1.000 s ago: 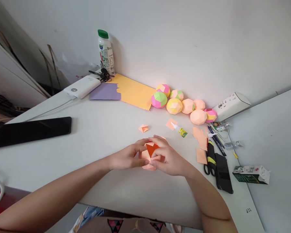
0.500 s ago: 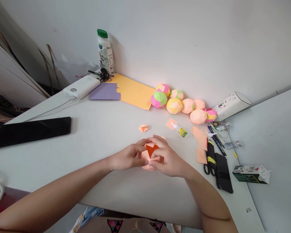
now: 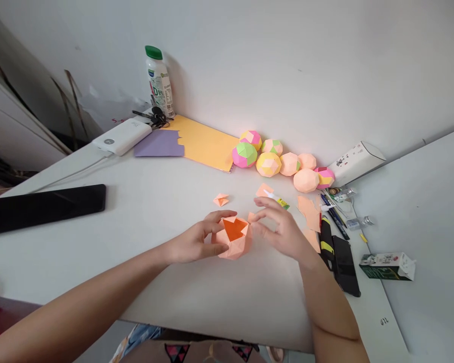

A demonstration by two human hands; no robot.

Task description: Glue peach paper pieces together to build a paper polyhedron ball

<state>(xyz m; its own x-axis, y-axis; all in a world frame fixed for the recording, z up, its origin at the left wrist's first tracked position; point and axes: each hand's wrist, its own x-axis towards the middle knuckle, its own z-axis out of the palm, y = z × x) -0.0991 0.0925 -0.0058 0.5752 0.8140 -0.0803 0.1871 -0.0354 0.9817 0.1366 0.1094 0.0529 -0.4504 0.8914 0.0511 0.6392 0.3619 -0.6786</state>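
My left hand (image 3: 196, 241) grips a half-built peach paper ball (image 3: 234, 241) whose open top shows a darker orange inside. It rests near the middle of the white table (image 3: 155, 272). My right hand (image 3: 283, 229) hovers just to the right of it, fingers spread and holding nothing. A small folded peach paper piece (image 3: 221, 200) lies behind the ball. A small glue tube (image 3: 279, 200) lies beyond my right hand, next to loose peach paper squares (image 3: 310, 214).
Several finished paper balls (image 3: 272, 162) sit along the wall, beside yellow and purple sheets (image 3: 196, 143). A bottle (image 3: 158, 83), keys and power bank (image 3: 121, 137) stand far left. A black phone (image 3: 41, 207) lies left; scissors, pens, a black device (image 3: 344, 264) and a carton (image 3: 386, 265) lie right.
My right hand has let go of the paper ball and lifted to the right with fingers spread. The left hand keeps the ball, whose open top now shows.
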